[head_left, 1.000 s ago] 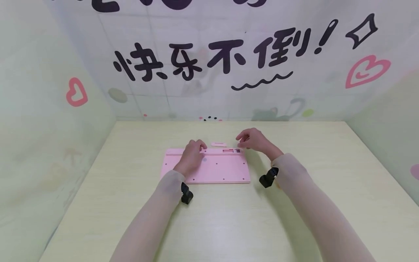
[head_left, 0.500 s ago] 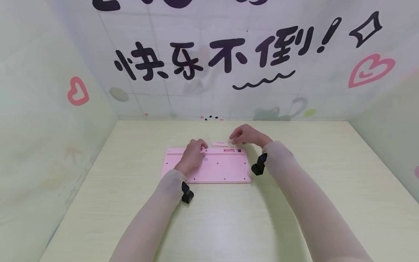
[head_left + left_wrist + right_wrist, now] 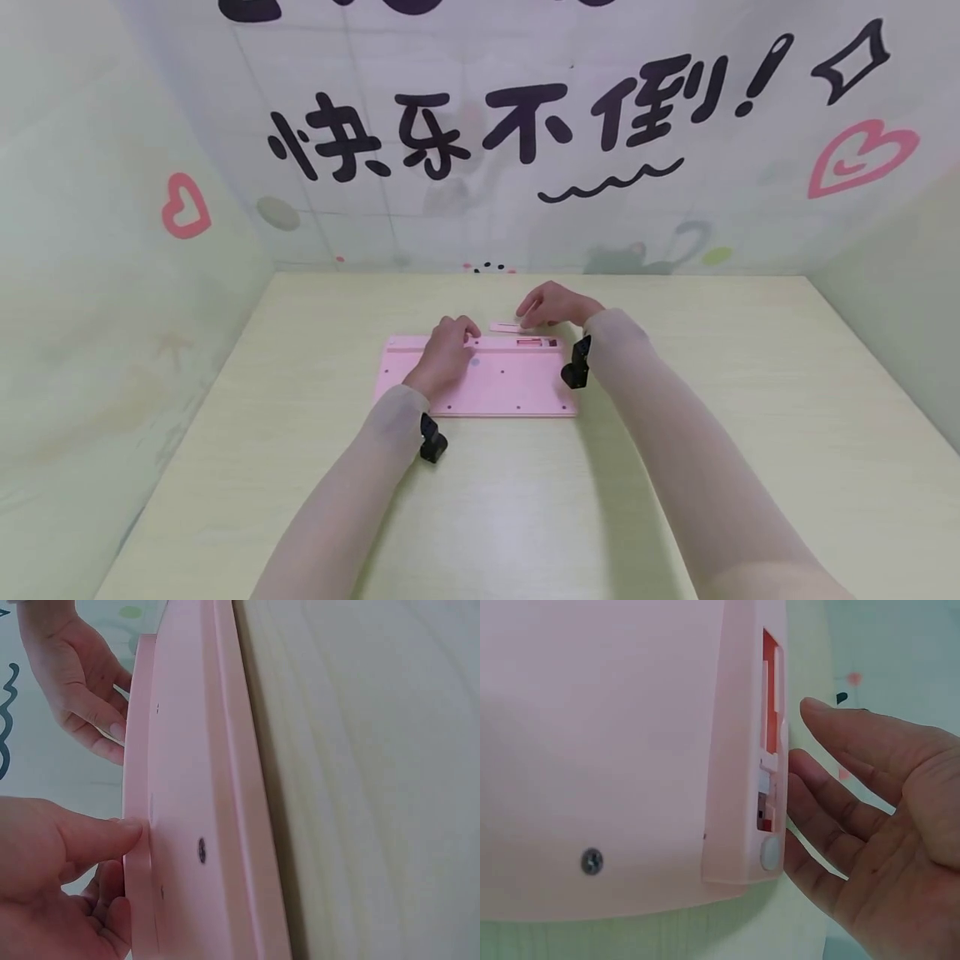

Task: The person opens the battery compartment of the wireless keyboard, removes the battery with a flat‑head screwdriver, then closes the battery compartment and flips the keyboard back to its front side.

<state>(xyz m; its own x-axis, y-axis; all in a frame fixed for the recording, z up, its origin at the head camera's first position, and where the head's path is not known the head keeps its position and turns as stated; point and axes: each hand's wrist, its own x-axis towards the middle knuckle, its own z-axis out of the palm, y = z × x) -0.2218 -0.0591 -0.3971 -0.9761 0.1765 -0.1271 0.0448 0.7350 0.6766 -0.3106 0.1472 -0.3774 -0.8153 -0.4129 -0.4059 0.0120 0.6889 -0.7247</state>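
Note:
A pink keyboard [image 3: 517, 390] lies underside up on the table, screws showing. Along its raised back bar, the battery compartment [image 3: 771, 712] is uncovered, with a red inside. The slim pink battery cover [image 3: 506, 327] lies just behind the bar. My left hand [image 3: 447, 348] grips the bar near its middle; in the left wrist view the thumb [image 3: 124, 834] presses on top and the fingers curl behind. My right hand [image 3: 553, 305] is at the cover's right end, thumb and fingers apart in the right wrist view; whether it touches the cover is hidden.
The light wooden table [image 3: 495, 517] ends at a back wall hanging [image 3: 450, 225] with black writing. Side panels [image 3: 885, 242] close in the left and right. A black camera [image 3: 576, 363] sits on the right wrist, close to the keyboard's right edge.
My right hand has moved left and slightly back, from the keyboard's right back corner to the battery cover. My left hand keeps its hold on the keyboard. The view has shifted slightly.

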